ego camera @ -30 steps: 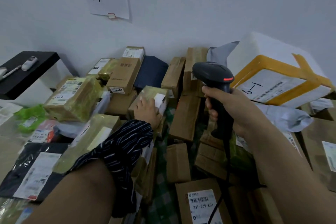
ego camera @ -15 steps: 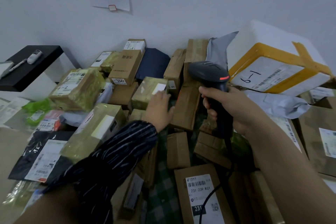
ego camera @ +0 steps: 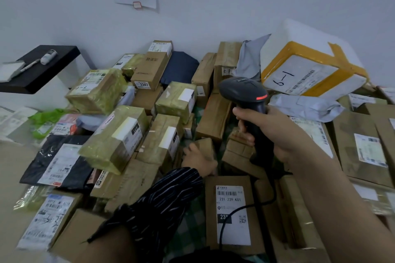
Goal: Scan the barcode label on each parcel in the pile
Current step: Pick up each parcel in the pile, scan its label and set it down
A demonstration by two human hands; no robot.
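Observation:
A pile of parcels fills the view, mostly brown cardboard boxes and tape-wrapped boxes [ego camera: 115, 136] with white labels. My right hand [ego camera: 275, 132] grips a black handheld barcode scanner [ego camera: 243, 92] with a red light on its head, held above the middle of the pile and pointing left. My left hand [ego camera: 197, 160], in a dark striped sleeve, reaches low into the middle and grips a small brown box [ego camera: 206, 145]; motion blur hides its fingers. In front of it lies a brown box with a label reading 231-239-K01 [ego camera: 232, 213], the scanner cable across it.
A white foam box with yellow tape [ego camera: 310, 66] leans at the back right, with grey mailer bags [ego camera: 303, 107] beside it. A black shelf [ego camera: 40, 70] with a pen and small device juts from the left wall. Black and green bags lie at the left.
My left hand has left the tape-wrapped box further back and drawn down toward me onto the small brown box. The view has tilted downward. The scanner has stayed nearly in place.

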